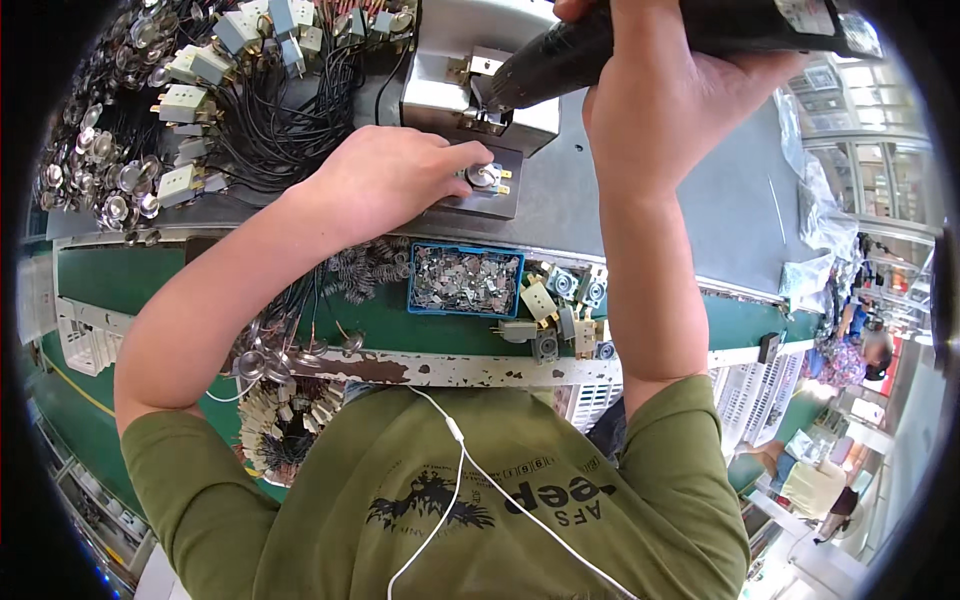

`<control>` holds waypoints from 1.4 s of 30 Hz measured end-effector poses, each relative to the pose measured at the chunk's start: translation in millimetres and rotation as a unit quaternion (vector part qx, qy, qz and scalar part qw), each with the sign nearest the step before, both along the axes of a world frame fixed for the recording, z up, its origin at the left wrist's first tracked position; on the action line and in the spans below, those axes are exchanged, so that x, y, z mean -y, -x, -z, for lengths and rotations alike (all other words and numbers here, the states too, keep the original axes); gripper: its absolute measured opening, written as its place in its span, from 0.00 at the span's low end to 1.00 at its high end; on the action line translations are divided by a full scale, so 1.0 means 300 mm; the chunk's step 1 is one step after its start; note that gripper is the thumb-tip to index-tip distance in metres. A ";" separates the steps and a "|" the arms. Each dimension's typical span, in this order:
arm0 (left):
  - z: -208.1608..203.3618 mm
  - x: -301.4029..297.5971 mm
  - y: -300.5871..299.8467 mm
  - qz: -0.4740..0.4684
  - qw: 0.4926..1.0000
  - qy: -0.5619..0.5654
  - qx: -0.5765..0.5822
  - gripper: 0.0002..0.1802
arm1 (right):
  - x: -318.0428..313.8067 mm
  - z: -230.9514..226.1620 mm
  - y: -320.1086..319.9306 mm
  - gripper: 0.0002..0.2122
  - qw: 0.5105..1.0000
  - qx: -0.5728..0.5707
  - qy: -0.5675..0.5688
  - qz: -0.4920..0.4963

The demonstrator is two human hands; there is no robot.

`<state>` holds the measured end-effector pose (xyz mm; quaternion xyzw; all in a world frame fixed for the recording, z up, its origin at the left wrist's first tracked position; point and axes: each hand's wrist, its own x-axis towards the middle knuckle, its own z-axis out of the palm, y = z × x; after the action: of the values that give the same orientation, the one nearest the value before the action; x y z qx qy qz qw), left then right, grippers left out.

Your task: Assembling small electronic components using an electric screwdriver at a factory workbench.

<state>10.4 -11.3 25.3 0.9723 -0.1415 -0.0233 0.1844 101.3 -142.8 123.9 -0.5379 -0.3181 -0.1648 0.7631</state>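
Pinching a round metal piece (483,176) are the left fingers (462,156); right fingers (572,9) seemingly grasp a black tool (562,62).

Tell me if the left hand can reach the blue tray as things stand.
Probably yes: the blue tray lies nearby, open-topped, with nothing seen covering its metal pieces, though the left hand is busy at a round silver part.

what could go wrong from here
The left hand's fingers grip the part close to the tip of the black tool in the right hand; a slip might catch them. The part, if dropped, could land among the metal bits in the blue tray nearby. The black wires lie beside the left wrist and might snag.
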 end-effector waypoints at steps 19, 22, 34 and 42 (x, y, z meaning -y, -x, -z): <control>0.048 -0.013 0.005 0.022 0.996 0.017 0.082 0.22 | -0.042 -0.019 -0.020 0.18 0.995 0.012 0.051 -0.083; 0.049 -0.012 0.010 0.021 0.996 0.022 0.085 0.23 | -0.030 -0.014 -0.003 0.17 0.997 0.014 0.052 -0.061; 0.015 -0.011 0.000 0.014 0.999 0.000 0.051 0.18 | 0.125 0.046 0.030 0.07 0.996 -0.026 0.079 0.020; 0.021 -0.007 0.000 0.013 0.999 -0.019 0.046 0.18 | 0.112 0.058 0.040 0.07 0.990 -0.048 -0.027 -0.130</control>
<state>10.4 -9.2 19.1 0.9737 -0.1622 0.0168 0.1588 89.4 -176.4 106.6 -0.4784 -0.3439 -0.0471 0.8066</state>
